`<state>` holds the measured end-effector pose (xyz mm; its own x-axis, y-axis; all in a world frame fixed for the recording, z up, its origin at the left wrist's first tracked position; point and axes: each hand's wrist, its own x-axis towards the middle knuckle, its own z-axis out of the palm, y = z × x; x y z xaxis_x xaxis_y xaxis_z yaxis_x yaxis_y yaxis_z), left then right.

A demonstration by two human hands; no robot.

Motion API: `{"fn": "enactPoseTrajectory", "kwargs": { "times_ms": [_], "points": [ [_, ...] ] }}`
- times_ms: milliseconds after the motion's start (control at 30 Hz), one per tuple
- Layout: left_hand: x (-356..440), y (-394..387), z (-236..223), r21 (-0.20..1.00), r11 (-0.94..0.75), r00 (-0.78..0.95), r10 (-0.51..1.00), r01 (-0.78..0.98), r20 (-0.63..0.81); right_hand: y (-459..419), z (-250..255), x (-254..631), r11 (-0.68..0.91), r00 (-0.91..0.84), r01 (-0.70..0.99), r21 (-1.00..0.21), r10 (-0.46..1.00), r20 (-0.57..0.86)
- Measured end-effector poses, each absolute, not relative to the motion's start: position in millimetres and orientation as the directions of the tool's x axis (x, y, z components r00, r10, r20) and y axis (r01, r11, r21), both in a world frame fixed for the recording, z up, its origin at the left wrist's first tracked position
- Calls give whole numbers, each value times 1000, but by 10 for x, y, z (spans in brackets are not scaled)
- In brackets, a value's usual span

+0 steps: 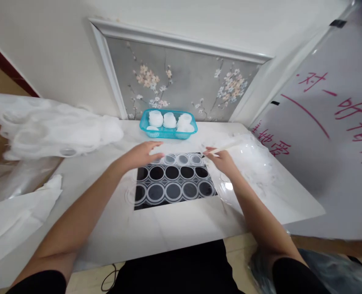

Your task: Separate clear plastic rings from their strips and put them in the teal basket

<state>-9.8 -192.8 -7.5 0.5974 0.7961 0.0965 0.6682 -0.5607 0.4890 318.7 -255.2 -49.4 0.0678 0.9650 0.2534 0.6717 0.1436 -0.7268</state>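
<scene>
A black rectangular mat (174, 200) lies on the table under a see-through sheet (187, 173) printed or cut with rows of white-ringed circles. My left hand (144, 154) is over the far left corner of the sheet, thumb and fingers apart. I cannot tell whether its fingertips touch the sheet. At the far right corner, my right hand (221, 161) is closed around a slim pale stick-like tool (227, 147) with what looks like a dark tip. Just beyond both hands stands a turquoise basket (168, 134) holding several stacks of white round pieces (169, 120).
Crumpled clear film (251, 167) covers the table's right side. A heap of white sheeting with round holes (61, 130) lies at the left, above white paper (21, 220). A whiteboard (321, 175) with red writing leans at the right. The framed wall panel (183, 73) rises behind.
</scene>
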Motion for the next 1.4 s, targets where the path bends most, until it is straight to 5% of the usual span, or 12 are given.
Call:
{"fn": "enactPoseTrajectory", "kwargs": {
  "times_ms": [133, 400, 633, 800, 900, 967, 1033, 1167, 1400],
  "points": [
    [-575, -1527, -367, 495, -348, 397, 918, 796, 7, -2156, -570, 2999, 109, -106, 711, -695, 993, 47],
    [-782, -1459, -539, 631, -335, 453, 891, 700, -28, -1962, -405, 3120, -5, -115, 801, -598, 980, -163],
    [-754, -1435, -531, 816, -222, 309, 949, 533, 57, -1832, -281, 3046, -15, 17, 894, -449, 1000, 2],
    [-736, -1343, -691, 801, -143, 161, 985, 581, 60, -1735, -364, 2915, -3, 28, 935, -356, 997, 66],
    [-764, -1454, -707, 685, -169, 105, 985, 708, 135, -1828, -481, 2671, 173, -30, 904, -392, 938, 345],
    [-780, -1684, -662, 465, -290, 173, 945, 836, 278, -1977, -559, 2393, 320, -77, 798, -510, 894, 441],
    [-782, -2028, -609, 238, -410, 330, 890, 880, 314, -2164, -628, 2046, 390, -193, 626, -675, 916, 351],
    [-778, -2774, -628, 18, -499, 486, 852, 867, 194, -2467, -730, 1400, 429, -411, 395, -812, 874, 261],
    [-848, -3193, -828, -165, -633, 646, 683, 756, 340, -2591, -879, 1106, 414, -501, 322, -851, 838, 218]
  ]
}}
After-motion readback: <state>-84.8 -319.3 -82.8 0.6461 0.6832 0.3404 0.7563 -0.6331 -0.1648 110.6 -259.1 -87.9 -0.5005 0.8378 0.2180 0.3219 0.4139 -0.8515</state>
